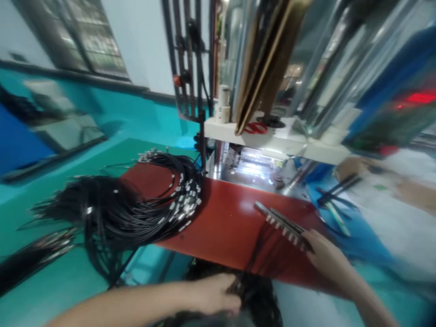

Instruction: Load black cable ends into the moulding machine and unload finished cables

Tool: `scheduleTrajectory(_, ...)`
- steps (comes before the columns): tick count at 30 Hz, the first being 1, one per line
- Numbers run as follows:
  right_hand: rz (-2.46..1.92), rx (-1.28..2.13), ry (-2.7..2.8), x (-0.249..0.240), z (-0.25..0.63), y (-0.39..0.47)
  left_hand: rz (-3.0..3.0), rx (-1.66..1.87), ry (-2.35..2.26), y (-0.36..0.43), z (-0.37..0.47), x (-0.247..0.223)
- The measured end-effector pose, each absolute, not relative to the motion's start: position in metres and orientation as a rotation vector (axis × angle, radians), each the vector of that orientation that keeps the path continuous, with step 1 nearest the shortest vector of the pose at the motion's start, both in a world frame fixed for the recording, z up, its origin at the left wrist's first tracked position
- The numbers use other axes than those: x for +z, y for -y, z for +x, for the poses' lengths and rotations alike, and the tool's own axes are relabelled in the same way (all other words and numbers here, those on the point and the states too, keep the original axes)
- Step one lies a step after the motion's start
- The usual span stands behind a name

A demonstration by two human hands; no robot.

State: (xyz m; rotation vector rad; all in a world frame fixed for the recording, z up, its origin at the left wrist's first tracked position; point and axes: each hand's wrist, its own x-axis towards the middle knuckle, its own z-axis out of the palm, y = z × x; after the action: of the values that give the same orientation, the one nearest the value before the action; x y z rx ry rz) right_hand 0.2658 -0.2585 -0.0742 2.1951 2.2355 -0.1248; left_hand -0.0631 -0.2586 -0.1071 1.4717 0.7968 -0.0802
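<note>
One long metal fixture (284,225) juts from the right hand (320,250).

1. My left hand (216,294) is blurring and hiding part of the dark cables (255,255) it's gripping.
2. My right hand (322,252) is covering one end of the metal bar (286,221), whose small fittings (284,230) are smearing, perhaps clips.
3. Both my forearms (136,303) are running off the bottom edge.
4. The left edge is cutting off a black bundle (29,261).
</note>
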Motion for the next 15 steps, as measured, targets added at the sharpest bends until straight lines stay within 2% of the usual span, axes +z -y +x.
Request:
scheduleTrajectory(4, 2.284, -0.192, -2.140, -0.045, 0.249, 0.240, 0.988, -0.093, -0.773, 0.258, -0.032, -0.100)
scheduleTrajectory(10, 2.476, -0.250, -2.169, -0.039, 0.259, 0.182, 0.810, -0.027, -0.791, 0.253, -0.003, -0.069)
scheduleTrajectory(15, 2.512, -0.284, -2.281, -0.038, 0.270, 0.101, 0.771, 0.154, -0.714, 0.212, 0.025, -0.052)
